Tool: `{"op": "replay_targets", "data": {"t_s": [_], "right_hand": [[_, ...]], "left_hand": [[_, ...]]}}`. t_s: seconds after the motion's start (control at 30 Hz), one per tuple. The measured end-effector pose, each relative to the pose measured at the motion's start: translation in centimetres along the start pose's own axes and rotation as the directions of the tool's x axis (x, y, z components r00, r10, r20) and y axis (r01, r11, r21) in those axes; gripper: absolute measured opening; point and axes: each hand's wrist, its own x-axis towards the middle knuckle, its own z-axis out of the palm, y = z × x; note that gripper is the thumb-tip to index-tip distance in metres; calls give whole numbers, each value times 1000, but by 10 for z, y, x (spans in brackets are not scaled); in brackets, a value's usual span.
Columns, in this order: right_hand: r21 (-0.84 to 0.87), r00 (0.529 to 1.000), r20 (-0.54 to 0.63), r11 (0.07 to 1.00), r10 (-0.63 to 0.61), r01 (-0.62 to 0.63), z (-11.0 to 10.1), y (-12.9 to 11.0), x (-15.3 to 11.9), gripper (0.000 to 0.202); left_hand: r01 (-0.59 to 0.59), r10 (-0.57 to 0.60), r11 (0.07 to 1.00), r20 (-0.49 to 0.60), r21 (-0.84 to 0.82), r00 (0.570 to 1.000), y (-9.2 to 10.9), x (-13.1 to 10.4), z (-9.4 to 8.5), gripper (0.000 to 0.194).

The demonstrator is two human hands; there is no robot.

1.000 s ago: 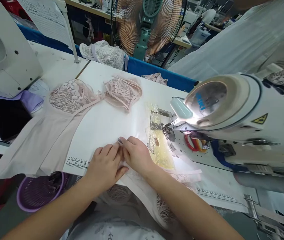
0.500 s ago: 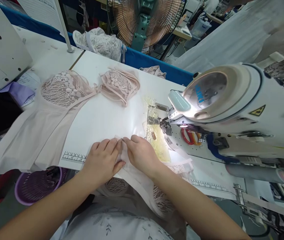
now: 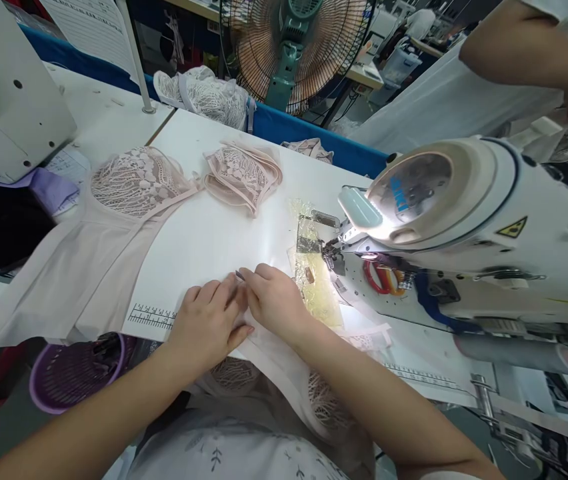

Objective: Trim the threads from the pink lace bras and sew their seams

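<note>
Pale pink fabric (image 3: 269,353) runs from the table's front edge down over my lap, with lace parts (image 3: 327,400) below. My left hand (image 3: 209,317) presses and pinches this fabric near the edge. Beside it, my right hand (image 3: 274,300) has its fingers pinched at the same spot, and a small dark tip shows between its fingertips; the rest of that item is hidden. A pink lace garment (image 3: 137,180) lies spread at the left, and a folded lace piece (image 3: 241,173) sits behind my hands.
A sewing machine (image 3: 424,193) with its lamp lit stands at the right, red-handled scissors (image 3: 378,277) under its arm. A second machine (image 3: 9,100) is at far left. Beyond the table are a fan (image 3: 291,53) and a person's arm (image 3: 529,50). A purple basket (image 3: 77,373) stands below left.
The small dark tip now shows at my right fingertips. My hands stay close together on the fabric. Another person's arm has come into view at the upper right, and the view has shifted slightly.
</note>
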Motion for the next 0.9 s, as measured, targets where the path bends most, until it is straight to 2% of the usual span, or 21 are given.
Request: {"op": "replay_targets", "data": {"t_s": [0.4,0.73,0.9], "right_hand": [[-26,998,-7,997,-69,69,2,2,1,36],[-19,995,-54,996,-87,86,10,5,0,35],[-15,995,-38,996,-92,91,10,5,2,36]], "left_hand": [[-2,1,999,15,50,1000,2,3,-3,49],[-14,13,997,9,70,1000,3,2,-3,48],[-10,9,997,19,81,1000,2,3,-4,47]]}}
